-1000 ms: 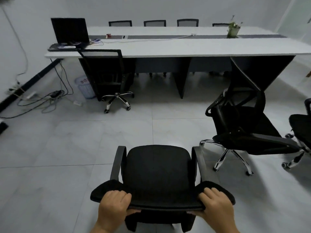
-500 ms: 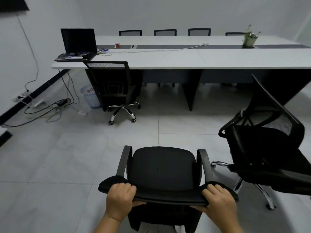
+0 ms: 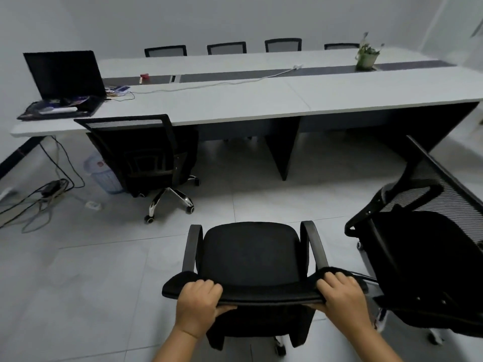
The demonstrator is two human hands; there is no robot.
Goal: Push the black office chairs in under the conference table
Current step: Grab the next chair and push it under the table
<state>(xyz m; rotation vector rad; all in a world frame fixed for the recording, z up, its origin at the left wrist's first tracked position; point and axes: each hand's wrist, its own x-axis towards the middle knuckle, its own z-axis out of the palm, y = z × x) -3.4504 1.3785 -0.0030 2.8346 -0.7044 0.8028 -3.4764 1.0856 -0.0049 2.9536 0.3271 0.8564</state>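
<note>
Grey tiled floor [image 3: 109, 278] fills the lower frame; the long white conference table [image 3: 235, 105] spans the upper half, with a laptop [image 3: 65, 74] at upper left and a potted plant [image 3: 367, 54] at upper right.

Held chair [image 3: 252, 259]: bottom centre, seat facing the table, well apart from it. Left hand [image 3: 197, 303] and right hand [image 3: 343, 296] are each wrapped over the top edge of the backrest, fingers on top, thumbs beneath; both grips are closed on the chair.

Key relation: the table edge lies straight ahead of the hands, up-frame. The open bay to the right of the dark table leg [image 3: 283, 150] sits slightly right of the chair's line. Judgement: a forward push with a slight rightward bias is needed.

Tucked chair [image 3: 146, 152], centre left, is already under the edge. Loose chair [image 3: 428, 252], right edge, stands just beside the held chair's right armrest; risk of snagging.
</note>
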